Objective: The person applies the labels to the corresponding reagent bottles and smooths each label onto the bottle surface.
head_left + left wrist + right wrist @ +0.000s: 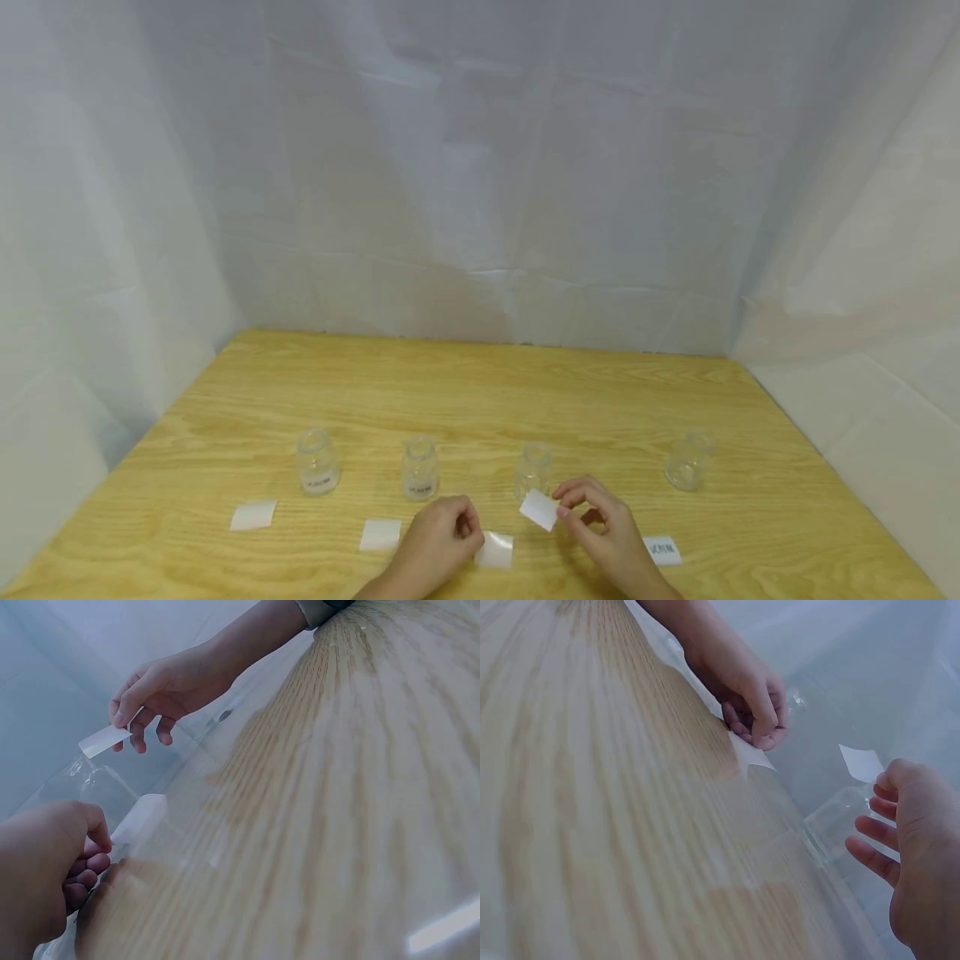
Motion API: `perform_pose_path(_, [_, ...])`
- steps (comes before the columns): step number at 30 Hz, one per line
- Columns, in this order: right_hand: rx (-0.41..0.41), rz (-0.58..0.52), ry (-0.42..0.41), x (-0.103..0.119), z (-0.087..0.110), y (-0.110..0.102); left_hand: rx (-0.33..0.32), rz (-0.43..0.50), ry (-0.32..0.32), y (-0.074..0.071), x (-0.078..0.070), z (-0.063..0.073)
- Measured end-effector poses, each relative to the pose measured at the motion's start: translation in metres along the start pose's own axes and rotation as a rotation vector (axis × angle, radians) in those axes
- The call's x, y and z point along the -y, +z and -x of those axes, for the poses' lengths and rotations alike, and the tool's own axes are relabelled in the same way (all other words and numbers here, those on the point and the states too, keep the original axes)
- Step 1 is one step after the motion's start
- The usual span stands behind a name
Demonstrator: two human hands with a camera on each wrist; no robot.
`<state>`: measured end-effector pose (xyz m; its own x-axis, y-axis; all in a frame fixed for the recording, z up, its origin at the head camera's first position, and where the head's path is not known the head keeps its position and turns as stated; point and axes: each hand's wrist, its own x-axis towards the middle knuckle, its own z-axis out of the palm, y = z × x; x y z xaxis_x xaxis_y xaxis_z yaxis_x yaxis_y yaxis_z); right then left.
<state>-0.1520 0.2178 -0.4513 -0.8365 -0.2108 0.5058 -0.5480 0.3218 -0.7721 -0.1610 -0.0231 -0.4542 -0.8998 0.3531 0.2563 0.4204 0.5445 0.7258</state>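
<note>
My right hand (606, 533) pinches one edge of a small white label (538, 510) between thumb and forefinger, its other fingers spread loosely. The label is tilted and overlaps the lower part of a clear glass jar (534, 465) in the head view. In the right wrist view the jar (832, 821) stands behind the label (861, 763). My left hand (442, 537), fingers curled, has its thumb and forefinger pinching the corner of a glossy white paper piece (497, 552) low over the table; its far edge curls up in the left wrist view.
Two jars, one far left (318, 465) and one left of centre (420, 471), carry printed labels. Another glass jar (688, 462) stands at the right, tilted in view. White paper pieces (252, 515) lie left; a printed label (663, 550) lies beside my right wrist on the wooden table (480, 392).
</note>
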Motion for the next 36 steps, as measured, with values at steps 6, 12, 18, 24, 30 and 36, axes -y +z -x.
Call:
perform_pose_path(6, [-0.004, 0.003, -0.012, 0.001, 0.0, 0.001, -0.038, -0.086, 0.071, 0.002, 0.002, 0.0])
perform_pose_path(12, [-0.003, 0.002, -0.004, 0.001, 0.0, 0.001, -0.063, -0.087, 0.092, 0.004, 0.005, 0.0])
perform_pose_path(18, [0.003, 0.001, 0.0, 0.0, 0.0, 0.001, -0.074, -0.063, 0.085, 0.005, 0.005, -0.001])
perform_pose_path(24, [0.006, 0.016, 0.033, 0.0, 0.0, 0.001, -0.112, 0.062, 0.136, 0.01, 0.0, -0.003])
perform_pose_path(30, [0.023, 0.058, -0.005, 0.018, -0.003, 0.001, -0.264, 0.119, 0.377, 0.027, -0.012, -0.008])
perform_pose_path(36, [0.04, 0.075, 0.0, 0.029, -0.006, 0.0, -0.372, 0.095, 0.538, 0.04, -0.021, -0.012])
